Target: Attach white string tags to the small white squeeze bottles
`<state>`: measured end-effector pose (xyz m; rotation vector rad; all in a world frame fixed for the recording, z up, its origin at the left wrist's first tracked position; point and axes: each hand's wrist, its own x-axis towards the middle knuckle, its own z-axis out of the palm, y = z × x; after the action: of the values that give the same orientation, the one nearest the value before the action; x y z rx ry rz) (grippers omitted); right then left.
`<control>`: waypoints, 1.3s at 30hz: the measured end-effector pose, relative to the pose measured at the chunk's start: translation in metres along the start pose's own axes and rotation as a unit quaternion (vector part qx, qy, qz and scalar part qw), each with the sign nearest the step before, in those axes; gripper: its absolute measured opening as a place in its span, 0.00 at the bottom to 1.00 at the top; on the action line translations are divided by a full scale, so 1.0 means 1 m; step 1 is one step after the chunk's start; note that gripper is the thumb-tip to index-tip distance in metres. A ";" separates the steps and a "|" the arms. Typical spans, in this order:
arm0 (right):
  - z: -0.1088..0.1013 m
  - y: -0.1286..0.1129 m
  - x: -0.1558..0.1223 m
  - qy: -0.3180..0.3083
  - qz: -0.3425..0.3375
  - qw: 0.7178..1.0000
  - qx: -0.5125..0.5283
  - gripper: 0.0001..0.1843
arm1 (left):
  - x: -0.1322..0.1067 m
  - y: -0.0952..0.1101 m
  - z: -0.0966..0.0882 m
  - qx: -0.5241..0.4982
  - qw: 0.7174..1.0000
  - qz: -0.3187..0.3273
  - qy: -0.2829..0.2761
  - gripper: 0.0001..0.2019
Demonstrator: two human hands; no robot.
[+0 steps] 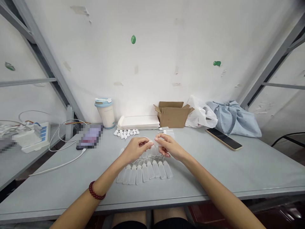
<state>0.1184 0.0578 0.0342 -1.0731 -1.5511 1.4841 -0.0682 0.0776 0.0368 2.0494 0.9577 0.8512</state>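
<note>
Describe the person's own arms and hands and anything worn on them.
Both forearms are bare, with no sleeves or gloves. At the wrist of the left hand sits a dark red beaded bracelet; the right hand and its wrist show nothing worn.

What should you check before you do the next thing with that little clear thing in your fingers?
1. Grip: left hand and right hand both pinch the small clear piece above the table. Ok.
2. What state the piece is in, closed or open: too small to see. Cannot tell.
3. Row of clear bottles lies side by side right under the hands, none rolled away. Ok.
4. Pile of white caps sits close behind the row. Ok.
5. Phone lies off to the right, apart from the bottles. Ok.
</note>
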 end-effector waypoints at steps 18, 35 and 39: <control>0.003 0.003 0.001 0.018 -0.036 0.997 -0.073 0.19 | -0.001 0.001 -0.004 -0.145 0.988 -0.045 -0.024 0.15; 0.005 0.010 0.006 0.088 -0.107 0.990 -0.035 0.19 | 0.000 -0.005 0.000 -0.067 0.996 -0.054 0.003 0.20; 0.006 0.012 0.007 0.100 -0.125 0.986 -0.052 0.17 | -0.001 -0.006 0.000 -0.090 0.993 -0.078 -0.008 0.21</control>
<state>0.1111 0.0614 0.0214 -1.0102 -1.5692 1.1027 -0.0705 0.0793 0.0317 1.8007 0.9809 0.8052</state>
